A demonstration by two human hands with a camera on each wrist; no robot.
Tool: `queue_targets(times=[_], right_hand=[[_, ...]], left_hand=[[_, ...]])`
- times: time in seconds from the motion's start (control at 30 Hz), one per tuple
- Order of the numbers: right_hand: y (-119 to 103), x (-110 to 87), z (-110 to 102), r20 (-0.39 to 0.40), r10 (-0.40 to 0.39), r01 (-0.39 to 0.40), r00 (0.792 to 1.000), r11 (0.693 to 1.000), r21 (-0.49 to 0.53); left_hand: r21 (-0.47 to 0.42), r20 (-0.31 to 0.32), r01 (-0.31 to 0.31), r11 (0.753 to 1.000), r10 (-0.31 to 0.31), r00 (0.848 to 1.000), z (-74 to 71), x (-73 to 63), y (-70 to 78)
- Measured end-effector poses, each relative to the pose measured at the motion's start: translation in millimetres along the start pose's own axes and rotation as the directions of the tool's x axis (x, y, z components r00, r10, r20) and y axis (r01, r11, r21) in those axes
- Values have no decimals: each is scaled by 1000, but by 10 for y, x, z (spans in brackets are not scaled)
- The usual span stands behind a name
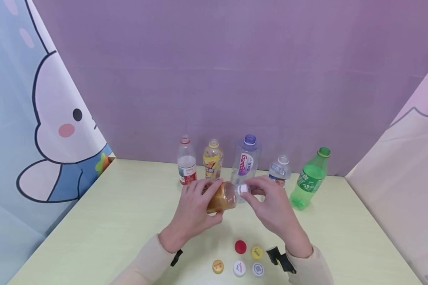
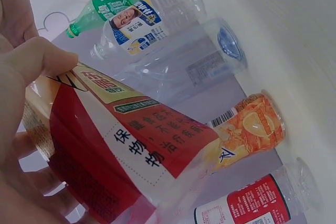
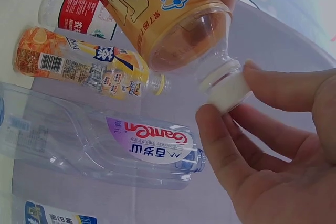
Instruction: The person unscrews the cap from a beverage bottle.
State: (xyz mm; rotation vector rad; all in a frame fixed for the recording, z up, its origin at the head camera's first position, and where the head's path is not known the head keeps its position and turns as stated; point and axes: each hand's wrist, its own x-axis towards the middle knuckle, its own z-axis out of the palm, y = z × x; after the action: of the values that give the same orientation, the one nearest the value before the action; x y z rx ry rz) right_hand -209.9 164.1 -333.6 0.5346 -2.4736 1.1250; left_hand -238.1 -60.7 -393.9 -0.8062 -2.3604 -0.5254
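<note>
My left hand (image 1: 194, 208) grips a clear plastic bottle (image 1: 225, 198) round its gold and red label, holding it tilted with the neck toward the right. At that neck, the thumb and fingers of my right hand (image 1: 276, 209) pinch a white cap (image 1: 243, 189). In the right wrist view, the cap (image 3: 229, 93) sits on the mouth of the bottle (image 3: 181, 38), fingertips on opposite sides of it. The left wrist view shows the red part of the label (image 2: 89, 145) close up, with the left thumb (image 2: 44, 59) lying along it.
Behind my hands stand several uncapped bottles: a red-labelled one (image 1: 187, 162), an orange drink bottle (image 1: 213, 160), a large Ganten bottle (image 1: 246, 162), a blue-labelled one (image 1: 279, 170) and a green one (image 1: 309, 180). Loose caps lie in front, among them a red cap (image 1: 240, 247).
</note>
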Motion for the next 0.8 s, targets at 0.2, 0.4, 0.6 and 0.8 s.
queue_targets(times=[0.2, 0.4, 0.6, 0.8], right_hand=[[10, 3, -7, 24, -32, 32, 999, 999, 5], [8, 10, -6, 24, -58, 57, 998, 997, 48], [22, 18, 10, -39, -66, 69, 997, 995, 70], [8, 9, 19, -54, 17, -16, 998, 999, 34]], left_hand=[[8, 5, -5, 1000, 5, 1000, -27, 15, -19], [4, -5, -6, 1000, 6, 1000, -35, 17, -36], [-11, 1, -5, 1000, 5, 1000, -36, 17, -20], [-23, 5, 4, 1000, -4, 1000, -40, 18, -2]])
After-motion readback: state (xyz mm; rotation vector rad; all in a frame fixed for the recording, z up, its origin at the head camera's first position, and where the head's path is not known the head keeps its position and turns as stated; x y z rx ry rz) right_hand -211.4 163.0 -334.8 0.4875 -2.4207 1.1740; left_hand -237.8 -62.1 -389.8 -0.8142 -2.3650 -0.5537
